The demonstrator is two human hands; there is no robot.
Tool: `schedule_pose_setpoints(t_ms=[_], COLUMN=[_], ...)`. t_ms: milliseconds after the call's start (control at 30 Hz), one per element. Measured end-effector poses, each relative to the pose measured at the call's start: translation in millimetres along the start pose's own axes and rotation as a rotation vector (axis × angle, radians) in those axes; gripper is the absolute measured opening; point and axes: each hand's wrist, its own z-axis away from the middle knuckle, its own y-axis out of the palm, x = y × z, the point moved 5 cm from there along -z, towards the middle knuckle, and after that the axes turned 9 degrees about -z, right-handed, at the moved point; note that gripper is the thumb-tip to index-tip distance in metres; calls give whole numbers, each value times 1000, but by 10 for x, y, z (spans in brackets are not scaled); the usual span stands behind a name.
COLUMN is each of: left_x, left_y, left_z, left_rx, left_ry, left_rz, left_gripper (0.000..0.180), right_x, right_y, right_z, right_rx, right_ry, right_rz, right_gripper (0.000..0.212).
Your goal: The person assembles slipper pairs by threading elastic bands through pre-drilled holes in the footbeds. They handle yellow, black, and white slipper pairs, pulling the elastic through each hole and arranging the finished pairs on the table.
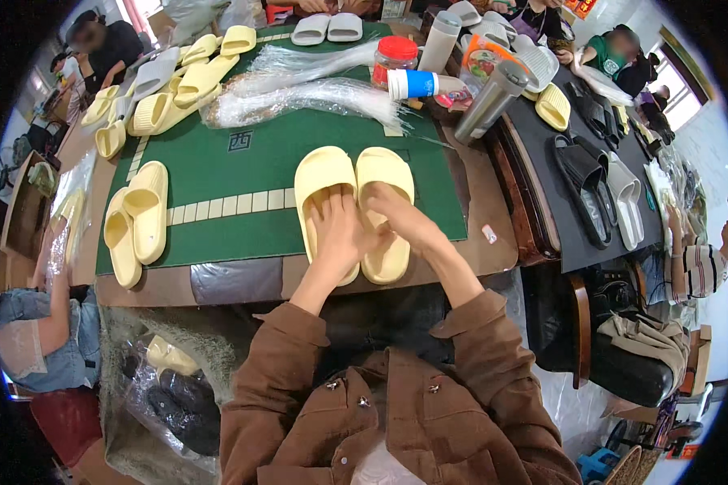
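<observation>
A pair of pale yellow slide slippers lies side by side at the table's near edge, toes pointing away from me. My left hand (341, 228) is over the left slipper (325, 166), its fingers stretched apart and reaching to the opening under the strap. Across the right slipper (386, 168) comes my right hand (403, 217), fingers extended toward the inner side of its strap opening; they are slightly blurred and their tips partly hidden. Neither hand is closed round a slipper. Another yellow pair, with one slipper (146, 212) overlapping the other, rests to the left.
A green mat (243, 170) covers much of the table. Clear plastic bags (299, 101) lie beyond the slippers, near a red-lidded jar (395, 61) and a steel tumbler (493, 101). More yellow slippers (166, 109) are piled at far left. A black-topped table (554, 182) with slippers stands right.
</observation>
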Motion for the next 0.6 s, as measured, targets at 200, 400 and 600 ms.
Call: schedule_pose_setpoints(t_ms=[200, 400, 600], left_x=[63, 104, 130], left_y=[0, -37, -37], left_z=[65, -119, -304], left_rx=[-307, -195, -76], left_ry=[141, 39, 12], left_rz=[-104, -113, -70], left_gripper=[67, 58, 50], right_x=[78, 70, 82], right_y=[-71, -158, -42], right_z=[103, 309, 471], right_rx=[38, -211, -93], right_ry=[-38, -754, -820], right_rz=[-54, 731, 900], right_gripper=[46, 32, 31])
